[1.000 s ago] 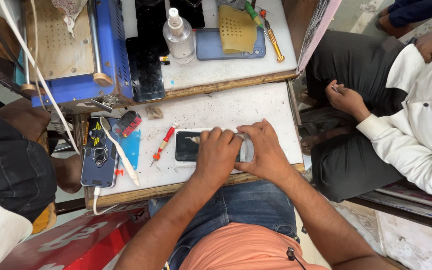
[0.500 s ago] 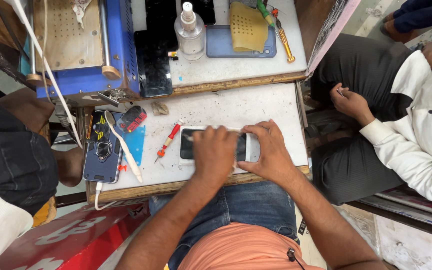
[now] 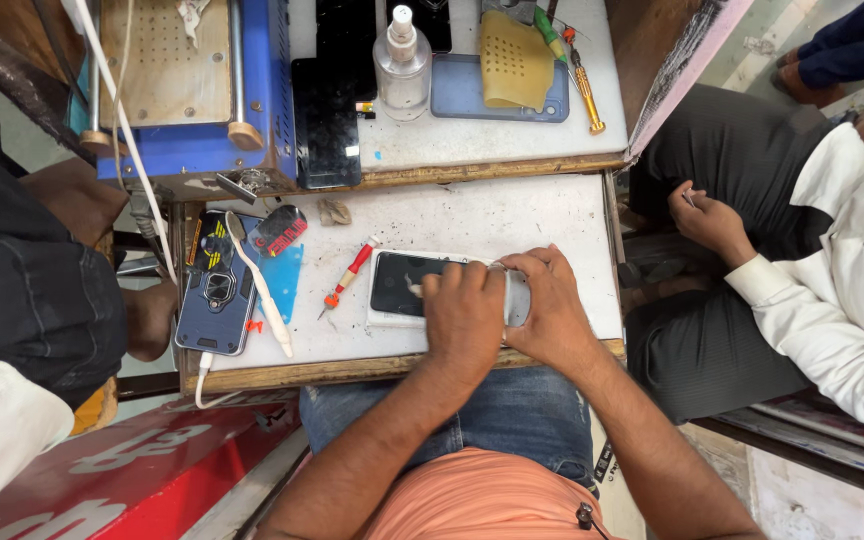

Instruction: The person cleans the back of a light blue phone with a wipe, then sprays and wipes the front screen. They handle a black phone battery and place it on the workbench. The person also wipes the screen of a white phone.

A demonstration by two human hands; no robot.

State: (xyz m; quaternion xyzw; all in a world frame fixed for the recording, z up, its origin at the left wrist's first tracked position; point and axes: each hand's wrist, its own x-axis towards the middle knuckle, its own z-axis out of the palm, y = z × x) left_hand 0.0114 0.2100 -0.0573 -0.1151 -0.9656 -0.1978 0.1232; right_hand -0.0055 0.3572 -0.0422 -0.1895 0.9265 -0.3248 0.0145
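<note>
A phone [image 3: 400, 284] with a dark screen lies flat on the white worktable [image 3: 512, 215], on a pale pad. My left hand [image 3: 464, 318] presses down on the phone's right half, fingers curled over the glass. My right hand [image 3: 549, 305] grips the phone's right end, with its fingertips at the top edge. A small white fleck shows on the screen near my left fingers.
A red-handled screwdriver [image 3: 347, 274] lies left of the phone. Further left lie a phone in a rugged case [image 3: 214, 290], a white cable and a blue pick. Behind stand a blue machine [image 3: 192, 85], a spray bottle [image 3: 401, 58] and a yellow cloth. A person in white [image 3: 842, 290] sits at the right.
My hands stay on the phone with only small finger shifts. The view has drifted slightly.
</note>
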